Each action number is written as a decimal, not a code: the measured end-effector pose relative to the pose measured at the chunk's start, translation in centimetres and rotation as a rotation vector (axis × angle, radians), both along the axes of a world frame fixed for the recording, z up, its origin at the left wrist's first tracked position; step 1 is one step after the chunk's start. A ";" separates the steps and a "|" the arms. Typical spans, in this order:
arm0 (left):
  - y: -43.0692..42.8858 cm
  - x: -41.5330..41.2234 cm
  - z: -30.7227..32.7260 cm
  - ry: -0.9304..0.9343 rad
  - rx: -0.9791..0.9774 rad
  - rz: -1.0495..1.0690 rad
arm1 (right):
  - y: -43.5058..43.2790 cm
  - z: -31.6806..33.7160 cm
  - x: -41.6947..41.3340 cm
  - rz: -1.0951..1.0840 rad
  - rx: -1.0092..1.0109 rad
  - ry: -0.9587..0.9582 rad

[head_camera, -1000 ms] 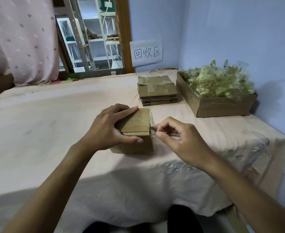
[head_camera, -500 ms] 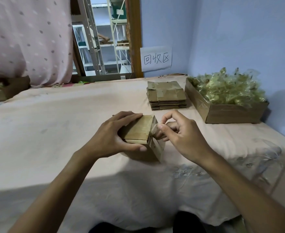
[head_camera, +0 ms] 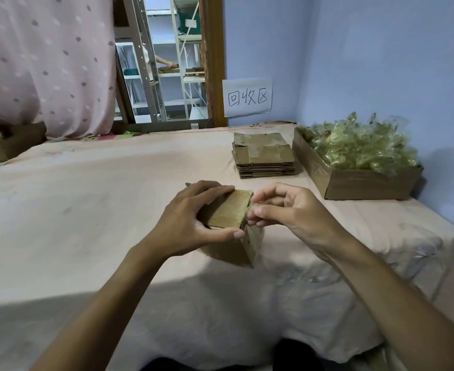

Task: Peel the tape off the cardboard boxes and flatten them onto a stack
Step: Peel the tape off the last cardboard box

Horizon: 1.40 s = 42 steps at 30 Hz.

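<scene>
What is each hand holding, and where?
Left hand grips the cardboard box across its top; right hand pinches the tape at its top right edge.

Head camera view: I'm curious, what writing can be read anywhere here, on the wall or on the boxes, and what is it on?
"回收区": handwritten in dark pen on the white paper sheet stuck to the blue wall.
Small white tag at the foot of the wooden frame: too small to read.
Cardboard box, stack of flattened boxes, open box of crumpled tape: no print shows.
</scene>
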State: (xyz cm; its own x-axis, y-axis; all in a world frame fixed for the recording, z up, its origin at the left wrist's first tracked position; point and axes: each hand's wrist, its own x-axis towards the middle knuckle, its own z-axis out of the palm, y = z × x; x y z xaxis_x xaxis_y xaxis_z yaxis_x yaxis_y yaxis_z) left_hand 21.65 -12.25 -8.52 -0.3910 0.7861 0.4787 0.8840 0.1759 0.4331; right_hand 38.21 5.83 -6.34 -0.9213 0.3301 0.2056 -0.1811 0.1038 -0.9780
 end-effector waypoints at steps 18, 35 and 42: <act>1.2 1.2 0.2 0.113 -0.074 0.027 | -0.6 -2.9 0.9 -0.394 0.474 0.135; 1.1 1.4 0.0 0.133 -0.054 0.038 | -0.9 -3.1 0.9 -0.413 0.568 0.129; 1.1 1.4 0.0 0.126 -0.044 0.051 | -0.9 -3.3 0.9 -0.356 0.378 0.097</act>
